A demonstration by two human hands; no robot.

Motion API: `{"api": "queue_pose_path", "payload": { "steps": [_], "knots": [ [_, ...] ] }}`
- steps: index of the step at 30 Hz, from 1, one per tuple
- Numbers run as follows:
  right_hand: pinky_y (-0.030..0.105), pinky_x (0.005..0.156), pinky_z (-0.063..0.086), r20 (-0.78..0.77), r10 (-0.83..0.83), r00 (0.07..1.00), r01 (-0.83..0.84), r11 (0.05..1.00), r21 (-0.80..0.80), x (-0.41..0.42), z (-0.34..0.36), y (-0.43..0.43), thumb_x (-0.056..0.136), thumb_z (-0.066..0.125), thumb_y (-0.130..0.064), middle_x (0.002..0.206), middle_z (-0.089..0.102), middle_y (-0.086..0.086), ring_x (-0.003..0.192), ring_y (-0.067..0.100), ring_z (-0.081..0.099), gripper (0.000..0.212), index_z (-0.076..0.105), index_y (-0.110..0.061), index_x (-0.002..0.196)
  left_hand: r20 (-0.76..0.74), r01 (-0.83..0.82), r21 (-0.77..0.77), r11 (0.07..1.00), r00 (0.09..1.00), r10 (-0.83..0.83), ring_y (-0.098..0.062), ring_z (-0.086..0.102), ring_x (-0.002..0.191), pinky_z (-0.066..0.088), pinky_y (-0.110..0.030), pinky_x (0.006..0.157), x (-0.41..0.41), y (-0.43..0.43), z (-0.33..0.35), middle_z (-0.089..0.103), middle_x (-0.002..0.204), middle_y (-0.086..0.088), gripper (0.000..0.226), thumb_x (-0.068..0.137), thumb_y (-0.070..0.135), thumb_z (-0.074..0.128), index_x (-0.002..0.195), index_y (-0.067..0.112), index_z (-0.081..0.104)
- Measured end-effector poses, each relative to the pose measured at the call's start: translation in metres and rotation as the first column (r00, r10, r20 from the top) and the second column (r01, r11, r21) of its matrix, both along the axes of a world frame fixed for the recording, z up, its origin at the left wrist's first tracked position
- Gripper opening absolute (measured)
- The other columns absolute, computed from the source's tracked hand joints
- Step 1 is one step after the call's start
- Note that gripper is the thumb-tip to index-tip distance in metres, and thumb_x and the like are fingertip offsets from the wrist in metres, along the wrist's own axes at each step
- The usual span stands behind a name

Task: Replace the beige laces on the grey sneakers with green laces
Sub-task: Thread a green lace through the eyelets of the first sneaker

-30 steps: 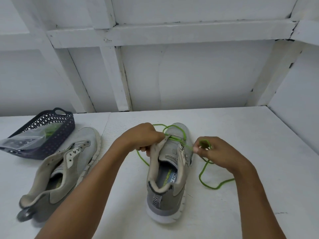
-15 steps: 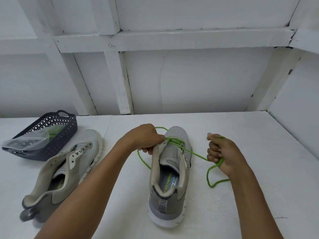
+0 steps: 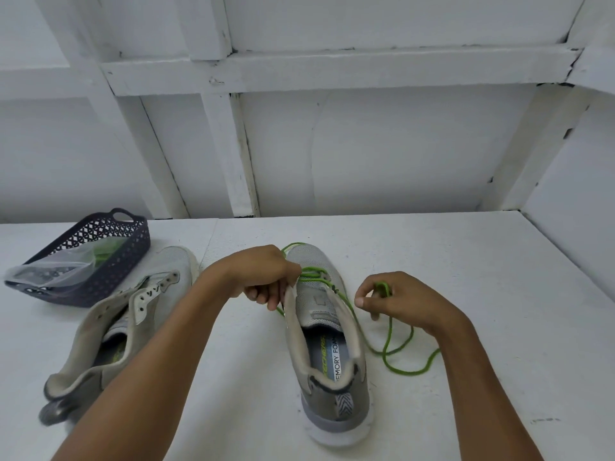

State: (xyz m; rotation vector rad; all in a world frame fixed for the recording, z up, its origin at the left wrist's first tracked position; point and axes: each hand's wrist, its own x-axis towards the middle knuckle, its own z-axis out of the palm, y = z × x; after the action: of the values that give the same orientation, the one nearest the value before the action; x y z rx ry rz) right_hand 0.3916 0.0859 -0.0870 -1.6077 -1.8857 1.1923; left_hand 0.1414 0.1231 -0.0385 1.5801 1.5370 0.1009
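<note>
Left grip (image 3: 263,277): clutches the centre sneaker's (image 3: 327,327) left collar edge.
Right grip (image 3: 397,299): pinches the green lace (image 3: 312,269), which is threaded through the toe-end eyelets.
Sneaker: upright on the tabletop (image 3: 466,277), between both hands.

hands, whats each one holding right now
Left hand: grips the eyelet edge of the grey sneaker.
Right hand: pinches the green lace, fingers curled round it.

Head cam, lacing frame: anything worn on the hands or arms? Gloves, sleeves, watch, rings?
Nothing worn shows. Left hand and right hand are ungloved, no rings visible on the fingers, no watch or band at either wrist. Left forearm and right forearm are bare down to the frame's bottom edge, so no sleeve is in view. Nails look short, unpainted.
</note>
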Motion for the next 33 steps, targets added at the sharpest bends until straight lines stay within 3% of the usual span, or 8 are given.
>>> {"api": "queue_pose_path", "payload": {
  "steps": [6,10,14,18,23,29,33],
  "knots": [
    [0.030,0.072,0.043,0.102,-0.038,0.994,0.041,0.999,-0.031,0.011,-0.003,0.004,0.093,0.063,-0.028,0.060,0.066,-0.005,0.065,0.008,0.058,0.015,0.074,-0.029,0.082,0.114,0.013,-0.046,0.999,0.994,-0.007,-0.018,0.042,0.038,0.029,-0.022,0.043,-0.012,-0.002,-0.004,0.062,0.053,-0.016,0.043,0.086,0.014,0.052,0.044,0.012,0.063],
    [0.032,0.087,0.050,0.214,-0.016,0.977,0.023,0.999,-0.028,0.019,-0.006,0.007,0.088,0.069,-0.030,0.091,0.070,-0.011,0.091,0.009,0.063,0.004,0.072,-0.027,0.086,0.206,0.047,-0.015,0.999,0.978,-0.042,-0.019,0.046,0.041,0.034,-0.021,0.043,-0.011,-0.004,-0.011,0.064,0.058,-0.017,0.036,0.088,0.011,0.050,0.056,0.008,0.065],
    [0.031,0.081,0.052,-0.013,-0.077,0.997,0.078,0.994,0.071,-0.004,0.001,0.007,0.088,0.068,-0.040,0.088,0.071,-0.010,0.088,0.007,0.065,0.015,0.071,-0.026,0.085,0.264,0.043,0.061,0.997,0.963,-0.058,-0.020,0.049,0.046,0.037,-0.022,0.045,-0.001,-0.005,-0.012,0.064,0.059,-0.015,0.030,0.090,0.009,0.049,0.063,0.005,0.062],
    [0.026,0.070,0.043,-0.028,-0.114,0.993,0.117,0.983,0.139,-0.030,0.002,0.006,0.089,0.059,-0.057,0.086,0.065,-0.010,0.082,0.007,0.059,0.034,0.065,-0.024,0.087,0.298,0.019,0.102,0.995,0.953,-0.049,-0.019,0.050,0.047,0.038,-0.021,0.045,0.006,-0.002,-0.016,0.060,0.054,-0.007,0.036,0.092,0.011,0.050,0.057,0.013,0.058],
    [0.023,0.061,0.035,-0.137,-0.089,0.987,0.092,0.996,0.012,-0.031,-0.002,0.012,0.095,0.061,-0.038,0.067,0.050,-0.006,0.062,0.009,0.044,0.029,0.058,-0.017,0.076,0.358,-0.025,0.078,0.997,0.934,-0.005,-0.019,0.051,0.049,0.039,-0.023,0.048,-0.006,0.005,-0.025,0.064,0.062,-0.010,0.031,0.097,0.021,0.054,0.072,0.007,0.066],
    [0.032,0.074,0.039,-0.371,-0.033,0.928,-0.006,0.995,-0.103,-0.019,-0.011,0.016,0.097,0.058,-0.016,0.076,0.056,-0.003,0.077,0.014,0.048,0.017,0.060,-0.015,0.081,0.303,-0.210,0.152,0.966,0.940,0.156,-0.016,0.054,0.053,0.041,-0.024,0.051,-0.023,0.024,-0.033,0.066,0.069,-0.007,0.024,0.098,0.022,0.055,0.083,0.007,0.067],
    [0.032,0.077,0.045,-0.498,-0.019,0.867,-0.079,0.981,-0.175,-0.009,-0.012,0.016,0.091,0.065,-0.020,0.082,0.062,-0.001,0.083,0.014,0.056,0.012,0.060,-0.011,0.084,0.258,-0.234,0.143,0.962,0.947,0.192,-0.016,0.057,0.057,0.044,-0.025,0.052,-0.029,0.030,-0.038,0.069,0.073,-0.005,0.019,0.095,0.017,0.056,0.092,0.003,0.069]
  ]
}}
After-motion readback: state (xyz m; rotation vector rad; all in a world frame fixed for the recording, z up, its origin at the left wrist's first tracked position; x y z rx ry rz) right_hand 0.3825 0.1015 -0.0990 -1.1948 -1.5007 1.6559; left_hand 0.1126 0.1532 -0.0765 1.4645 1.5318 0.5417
